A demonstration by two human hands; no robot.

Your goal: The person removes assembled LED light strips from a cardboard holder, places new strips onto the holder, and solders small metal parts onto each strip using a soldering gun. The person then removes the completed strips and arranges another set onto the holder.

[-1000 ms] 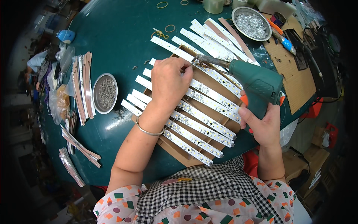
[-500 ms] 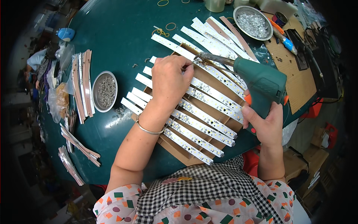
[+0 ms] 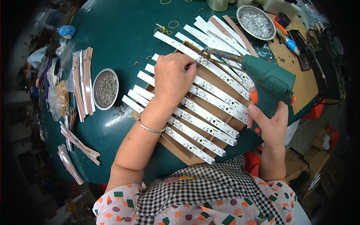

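Observation:
My right hand (image 3: 270,122) grips a dark green soldering gun (image 3: 270,82) with orange buttons. Its metal tip (image 3: 207,51) points left, over the upper LED strip (image 3: 217,71). My left hand (image 3: 174,77) is closed in a pinch beside that tip; whatever sits between its fingertips is too small or hidden to name. Beneath the hand, several white LED strips (image 3: 202,127) lie fanned side by side across a shallow cardboard box (image 3: 191,160). Small parts stand on some of these strips near their middle. My left hand and wrist hide part of them.
Left of the strips stands a metal bowl (image 3: 98,90) of small metal parts, near bundled strips (image 3: 83,80). Another bowl (image 3: 239,28) with clear bits is at the far right, by an orange-and-blue tool (image 3: 288,43) on cardboard. Rubber bands (image 3: 173,24) lie on the green table (image 3: 127,33).
The soldering gun and my right hand have shifted slightly to the right, drawing the tip a little away from my left fingers. My left hand stays almost in place.

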